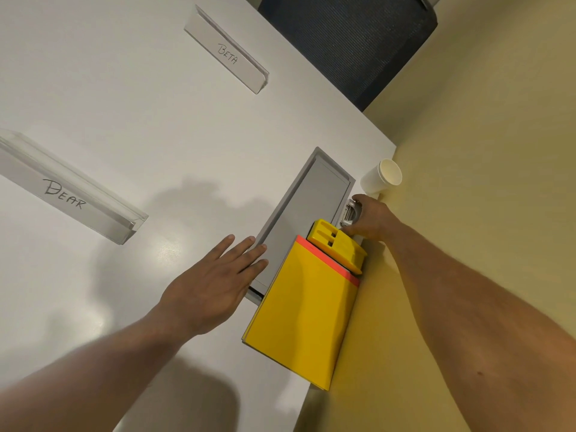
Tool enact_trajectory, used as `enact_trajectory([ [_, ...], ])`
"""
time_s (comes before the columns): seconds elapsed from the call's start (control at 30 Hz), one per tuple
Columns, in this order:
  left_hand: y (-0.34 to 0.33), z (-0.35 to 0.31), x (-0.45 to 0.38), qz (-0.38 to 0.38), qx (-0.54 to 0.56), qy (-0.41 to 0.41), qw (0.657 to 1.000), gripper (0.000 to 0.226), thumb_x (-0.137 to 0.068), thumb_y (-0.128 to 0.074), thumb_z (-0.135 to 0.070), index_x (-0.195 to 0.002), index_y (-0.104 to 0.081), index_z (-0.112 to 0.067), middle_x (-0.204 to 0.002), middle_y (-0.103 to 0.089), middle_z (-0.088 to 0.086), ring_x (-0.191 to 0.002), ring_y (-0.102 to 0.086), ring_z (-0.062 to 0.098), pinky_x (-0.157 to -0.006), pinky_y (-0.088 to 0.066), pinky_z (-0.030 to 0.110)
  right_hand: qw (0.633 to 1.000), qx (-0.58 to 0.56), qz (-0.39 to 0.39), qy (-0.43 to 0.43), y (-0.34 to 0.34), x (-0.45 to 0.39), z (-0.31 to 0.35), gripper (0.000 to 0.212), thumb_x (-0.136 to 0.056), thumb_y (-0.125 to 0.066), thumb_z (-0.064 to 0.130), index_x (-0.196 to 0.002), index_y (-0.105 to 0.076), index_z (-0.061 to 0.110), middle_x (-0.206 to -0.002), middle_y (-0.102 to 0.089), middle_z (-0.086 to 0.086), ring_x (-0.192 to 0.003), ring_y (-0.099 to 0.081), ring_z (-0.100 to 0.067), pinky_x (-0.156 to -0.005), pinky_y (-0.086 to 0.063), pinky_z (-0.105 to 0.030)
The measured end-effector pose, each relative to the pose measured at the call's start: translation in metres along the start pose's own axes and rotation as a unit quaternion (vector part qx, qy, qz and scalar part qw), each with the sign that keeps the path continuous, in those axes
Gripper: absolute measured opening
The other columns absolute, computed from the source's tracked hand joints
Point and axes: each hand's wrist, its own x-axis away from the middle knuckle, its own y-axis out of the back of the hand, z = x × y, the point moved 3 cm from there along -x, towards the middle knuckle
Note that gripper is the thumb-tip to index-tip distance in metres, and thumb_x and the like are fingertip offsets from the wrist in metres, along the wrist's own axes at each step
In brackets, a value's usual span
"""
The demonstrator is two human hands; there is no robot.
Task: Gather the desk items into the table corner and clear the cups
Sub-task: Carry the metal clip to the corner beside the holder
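A yellow notebook [304, 316] with an orange strip lies at the white table's right edge, against the wall. On its far end rests a yellow plastic holder [336, 246]. Just beyond it my right hand [372, 218] curls round a small white and grey object [351, 213] at the table edge; what that object is stays unclear. A white paper cup [381, 176] stands right behind that hand, near the table corner. My left hand [218, 282] lies flat with straight fingers, its fingertips on the edge of the grey cable flap [311, 210].
Two clear name-plate holders lie on the white table [124, 98]: one marked "BEAR" [67, 188] at the left, one marked "BETA" [226, 49] further away. A dark chair [352, 42] stands beyond the table's far edge. The yellow wall [483, 151] runs along the right.
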Motion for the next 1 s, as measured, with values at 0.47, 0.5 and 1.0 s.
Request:
enact_trajectory([
  [0.47, -0.003, 0.001, 0.001, 0.003, -0.003, 0.001, 1.0, 0.054, -0.109, -0.028, -0.033, -0.158, -0.045, -0.018, -0.169, -0.035, 0.006, -0.157, -0.03, 0.026, -0.126, -0.018, 0.049, 0.999, -0.026, 0.023, -0.038, -0.001, -0.005, 0.002, 0.083, -0.082, -0.088, 0.031, -0.151, -0.047, 0.01, -0.148, -0.055, -0.017, -0.132, -0.058, -0.036, -0.1, -0.055, -0.042],
  [0.5, -0.003, 0.001, 0.001, 0.004, -0.002, 0.002, 1.0, 0.054, -0.108, -0.028, -0.033, -0.158, -0.044, -0.018, -0.169, -0.035, 0.006, -0.157, -0.03, 0.026, -0.126, -0.018, 0.049, 0.998, -0.032, 0.024, -0.041, -0.002, -0.005, 0.003, 0.086, -0.081, -0.089, 0.031, -0.152, -0.046, 0.011, -0.15, -0.055, -0.016, -0.132, -0.058, -0.036, -0.1, -0.055, -0.042],
  [1.0, -0.002, 0.0, 0.0, 0.006, 0.002, 0.002, 1.0, 0.054, -0.108, -0.029, -0.033, -0.158, -0.045, -0.018, -0.168, -0.036, 0.006, -0.157, -0.031, 0.027, -0.126, -0.017, 0.049, 0.995, -0.086, 0.01, -0.058, -0.014, -0.006, -0.008, 0.086, -0.083, -0.087, 0.027, -0.155, -0.041, 0.017, -0.152, -0.046, -0.017, -0.133, -0.054, -0.038, -0.088, -0.06, -0.044],
])
